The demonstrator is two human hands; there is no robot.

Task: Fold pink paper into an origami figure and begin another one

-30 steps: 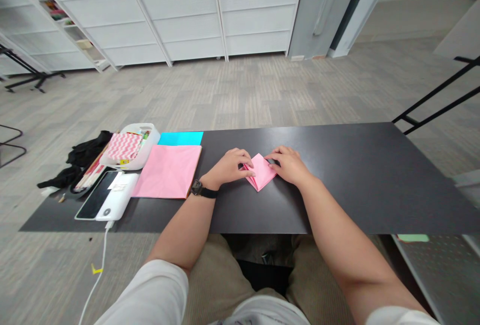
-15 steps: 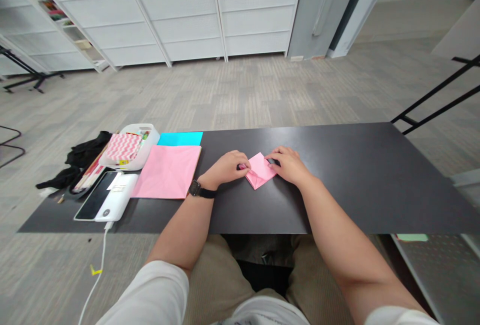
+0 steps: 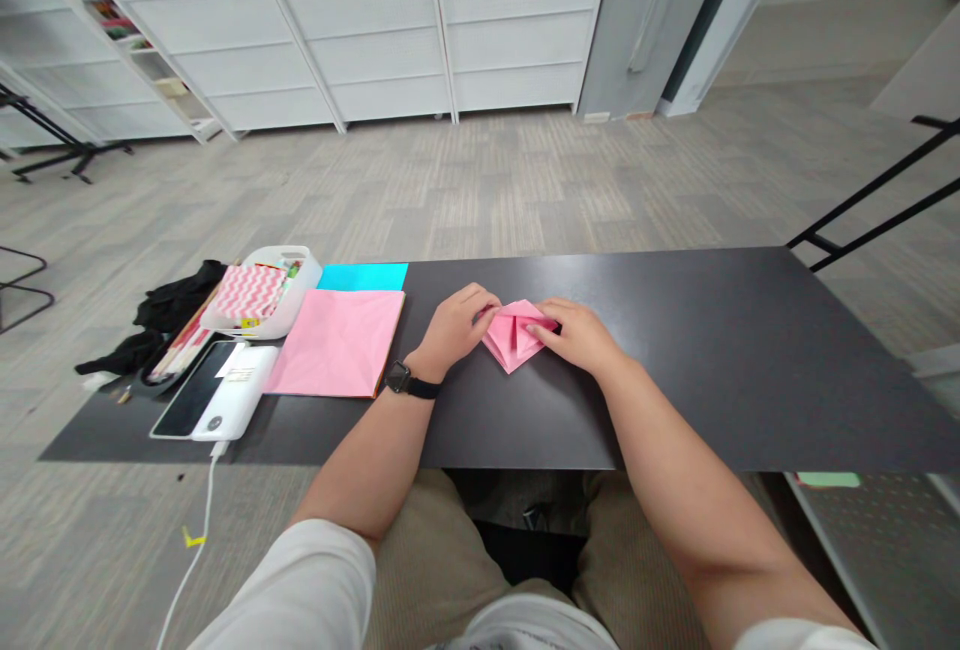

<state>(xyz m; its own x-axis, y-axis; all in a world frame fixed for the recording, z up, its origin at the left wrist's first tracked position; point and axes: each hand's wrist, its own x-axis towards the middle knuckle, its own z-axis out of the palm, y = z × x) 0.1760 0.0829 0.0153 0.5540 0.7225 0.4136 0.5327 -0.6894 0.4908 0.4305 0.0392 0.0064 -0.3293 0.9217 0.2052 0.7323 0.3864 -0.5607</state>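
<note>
A small folded pink origami paper lies on the dark table between my hands, one corner pointing toward me and a raised fold opened along its middle. My left hand pinches its left corner between thumb and fingers. At the right corner, my right hand grips the paper, the thumb resting on the upper layer and the fingers behind. Parts of both edges are hidden under the fingers. A black watch is on my left wrist.
Left of my hands lies a stack of pink paper, with a cyan sheet behind it. Further left are a white basket with a patterned packet, a white power bank with a cable, a phone and black cloth.
The pink paper's flat diamond has spread open, with a raised fold now showing in its centre. My right thumb has moved onto the paper's face; both hands stay at its sides.
</note>
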